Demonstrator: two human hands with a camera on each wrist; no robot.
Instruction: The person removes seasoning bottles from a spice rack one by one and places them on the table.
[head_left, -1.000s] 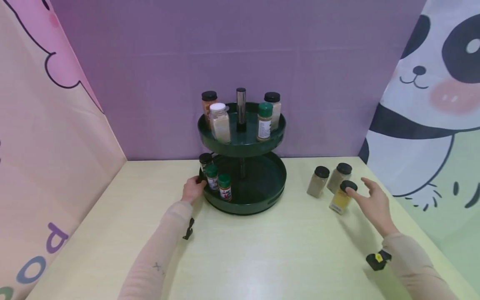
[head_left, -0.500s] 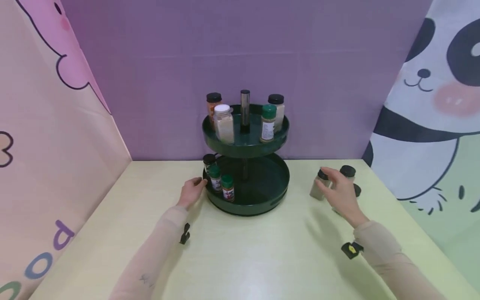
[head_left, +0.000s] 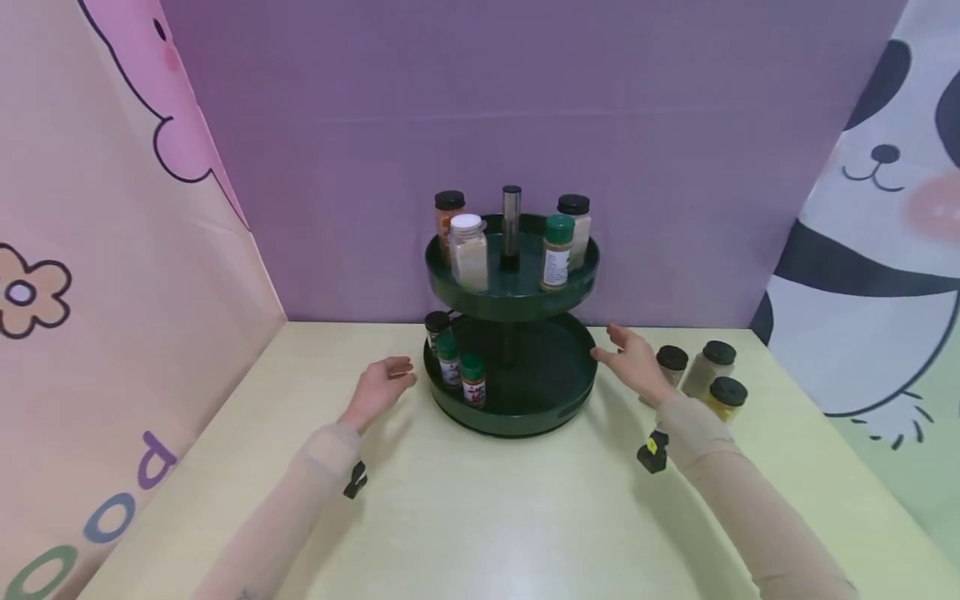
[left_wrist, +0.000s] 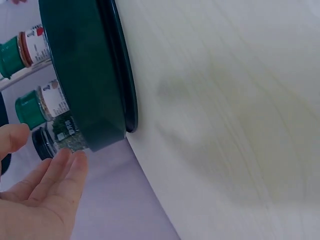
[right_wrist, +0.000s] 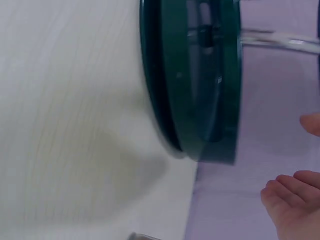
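A dark green two-tier turntable (head_left: 517, 423) stands on the table near the back. My left hand (head_left: 377, 390), fingers extended and holding nothing, is just left of its lower tray. In the left wrist view its fingertips lie close to a black-lidded herb jar (left_wrist: 67, 131). Two green-capped spice jars (head_left: 473, 381) stand beside that jar on the lower tray's left side. My right hand (head_left: 632, 362) is at the lower tray's right rim, thumb and fingers apart, with nothing held. The upper tray (head_left: 517, 307) carries several jars, including a white-lidded jar (head_left: 469, 254) and a green-capped jar (head_left: 557, 252).
Right of my right hand stand three black-lidded jars: a yellow one (head_left: 726, 398), a greyish one (head_left: 708, 369) and one partly hidden by the hand (head_left: 671, 362). A purple backdrop (head_left: 360, 208) rises behind the table, with printed panels at both sides.
My right hand has moved left from the yellow jar, past the other jars, to the turntable's right side. My left hand has drawn slightly away from the lower rim. The head view has shifted left.
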